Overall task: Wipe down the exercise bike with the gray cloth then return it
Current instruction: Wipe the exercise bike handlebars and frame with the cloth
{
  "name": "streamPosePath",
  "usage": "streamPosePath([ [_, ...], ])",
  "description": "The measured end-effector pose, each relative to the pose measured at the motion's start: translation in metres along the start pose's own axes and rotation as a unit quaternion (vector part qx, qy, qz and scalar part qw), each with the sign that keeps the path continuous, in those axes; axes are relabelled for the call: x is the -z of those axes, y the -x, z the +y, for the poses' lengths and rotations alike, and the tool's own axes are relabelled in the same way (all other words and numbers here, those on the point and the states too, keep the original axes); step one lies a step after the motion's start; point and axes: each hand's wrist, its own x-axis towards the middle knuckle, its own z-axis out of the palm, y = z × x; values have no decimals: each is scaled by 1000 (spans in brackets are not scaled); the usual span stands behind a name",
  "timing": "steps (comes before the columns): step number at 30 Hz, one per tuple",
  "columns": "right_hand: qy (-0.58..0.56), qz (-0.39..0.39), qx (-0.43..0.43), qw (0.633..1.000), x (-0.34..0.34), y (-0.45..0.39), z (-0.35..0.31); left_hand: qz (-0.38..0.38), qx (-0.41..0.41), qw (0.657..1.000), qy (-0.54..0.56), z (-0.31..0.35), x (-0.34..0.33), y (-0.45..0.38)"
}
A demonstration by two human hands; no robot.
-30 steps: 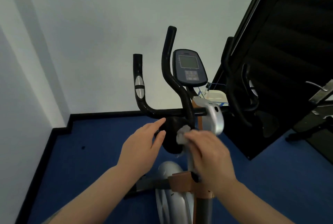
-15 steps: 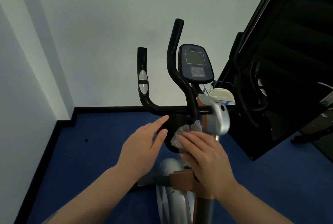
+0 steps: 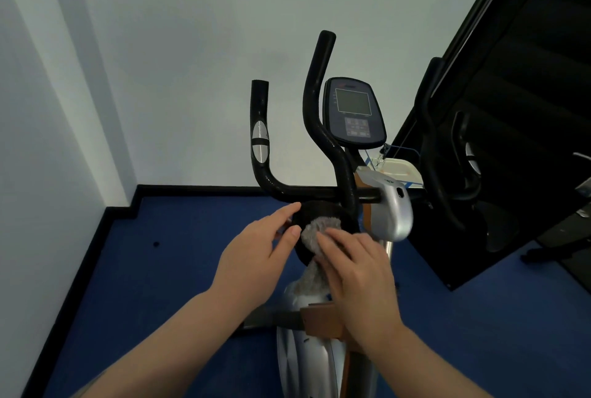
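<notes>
The exercise bike [image 3: 339,173] stands in front of me with black handlebars, a console screen [image 3: 353,111] and a silver post cover [image 3: 388,208]. Below the crossbar is a black rounded pad [image 3: 315,210]. My right hand [image 3: 358,272] presses the gray cloth [image 3: 315,232] flat against that pad with straight fingers; part of the cloth hangs down under the palm. My left hand [image 3: 256,256] rests its fingertips on the pad's left edge, fingers extended.
Blue carpet [image 3: 160,269] covers the floor, bounded by white walls with black skirting on the left and behind. A large black machine [image 3: 511,109] stands close on the right. A white container [image 3: 398,168] sits behind the bike.
My right hand has slid the cloth up and to the left across the black pad, and more cloth now shows above the fingers. The left hand has stayed on the pad's edge.
</notes>
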Motion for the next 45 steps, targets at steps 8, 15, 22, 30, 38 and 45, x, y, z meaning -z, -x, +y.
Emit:
streamPosePath([
  [8,-125,27,-113,985,1,-50,-19,-2,7,1000,23,0,0,0],
  [15,-162,-18,-73,984,10,-1,-20,-11,13,999,39,-6,0,-2],
  [22,-247,20,-205,947,-2,-28,-45,7,8,998,58,-6,-3,-3],
  [30,-225,-7,-158,962,36,-15,-5,42,21,995,89,0,-8,-12],
  [38,-170,-40,-156,972,11,-49,13,16,42,997,60,19,-26,-51],
  [45,-265,65,-271,923,12,-9,12,28,71,997,26,14,-31,-46],
])
